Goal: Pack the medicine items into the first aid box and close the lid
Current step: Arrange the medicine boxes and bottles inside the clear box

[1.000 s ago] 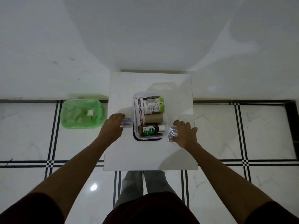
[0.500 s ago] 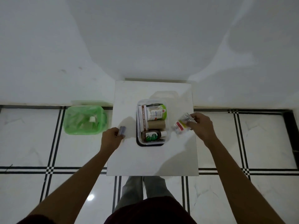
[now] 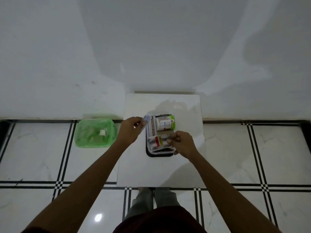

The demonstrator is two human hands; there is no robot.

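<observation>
A clear first aid box (image 3: 152, 150) stands open on a small white table (image 3: 161, 170), resting on a dark lid or base. Inside lie a long white ointment carton (image 3: 151, 126), a white and green tube (image 3: 165, 123) and other items. My right hand (image 3: 181, 143) holds a clear packet of pill strips (image 3: 158, 140) over the near half of the box. My left hand (image 3: 130, 131) pinches a small blue-white packet (image 3: 145, 119) at the box's far left corner.
A green plastic bin (image 3: 95, 133) lined with a bag stands on the tiled floor left of the table. A white wall rises just behind the table. My legs show below the table's near edge.
My right hand carried the pill packet from the table's right side over into the box. My left hand lifted the small packet from the table and moved it up to the box's far left corner.
</observation>
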